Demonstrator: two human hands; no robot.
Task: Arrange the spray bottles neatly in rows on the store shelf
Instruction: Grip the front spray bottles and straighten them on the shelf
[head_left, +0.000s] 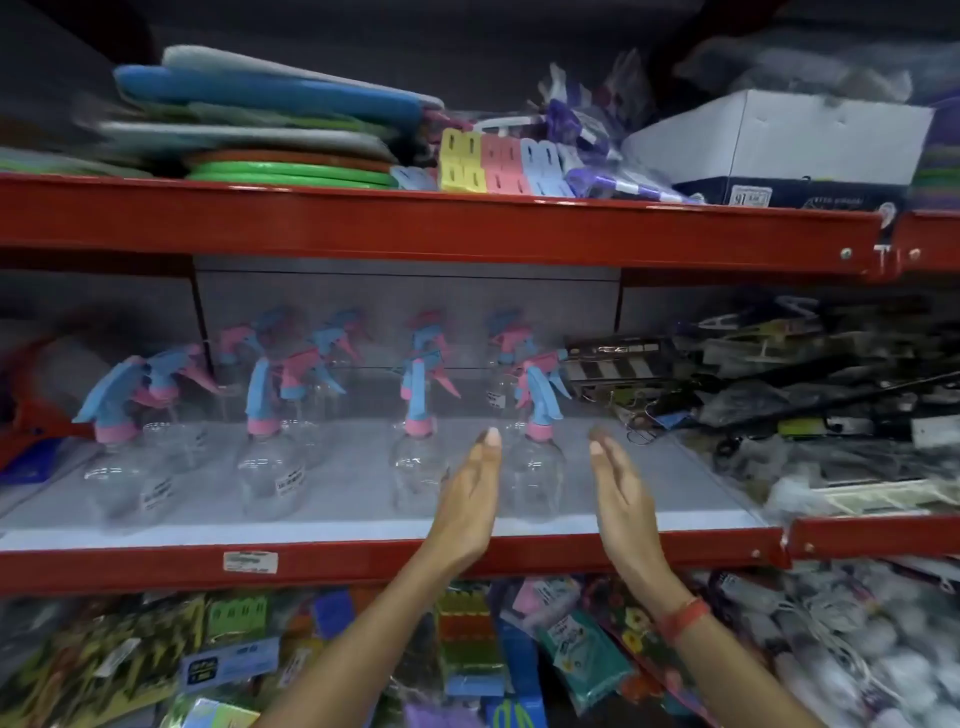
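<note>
Two hands reach over the red shelf lip (363, 564), palms facing each other, fingers straight and spread wide, holding nothing. The left hand (467, 499) and right hand (621, 499) flank the nearest bottle (537, 467), each just beside its clear body; whether either touches it I cannot tell. That bottle stands upright at the right end of the front row, long axis vertical, its blue and pink trigger head pointing roughly right. Three more front bottles (260, 457) stand to its left, spaced apart, heads turned unevenly. Behind them a second row (332, 343) is blurred. The bottles look empty, so light, thin-walled and easily tipped; gripping low on the body, or at the pink collar, should keep one steady.
</note>
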